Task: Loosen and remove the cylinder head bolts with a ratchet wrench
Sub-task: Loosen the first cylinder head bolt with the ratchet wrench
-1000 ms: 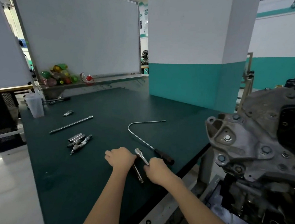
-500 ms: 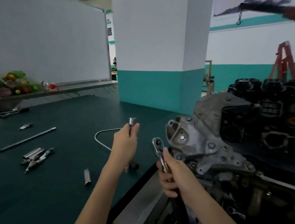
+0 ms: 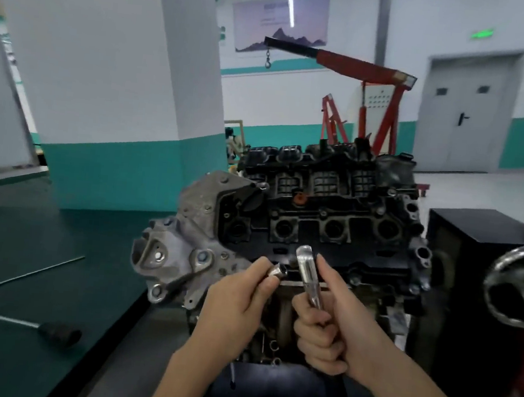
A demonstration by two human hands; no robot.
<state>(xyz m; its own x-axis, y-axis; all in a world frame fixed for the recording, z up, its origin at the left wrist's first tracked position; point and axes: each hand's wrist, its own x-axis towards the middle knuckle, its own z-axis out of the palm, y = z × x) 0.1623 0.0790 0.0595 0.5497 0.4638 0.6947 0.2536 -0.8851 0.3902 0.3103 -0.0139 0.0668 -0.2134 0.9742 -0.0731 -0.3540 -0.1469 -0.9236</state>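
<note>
Hands first: right hand is wrapped round the ratchet handle. The shaft stands nearly upright, head on top, leaning a touch left. Left hand pinches a socket just left of that head, close but not on it, open end looks turned toward the shaft. I'd guess the socket has to go right and up a bit to seat. Engine sits right behind both, not being worked on yet.

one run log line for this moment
left hand pinches socket; right hand grips ratchet wrench; socket apart from wrench head; engine behind hands; likely next: fit socket
</note>
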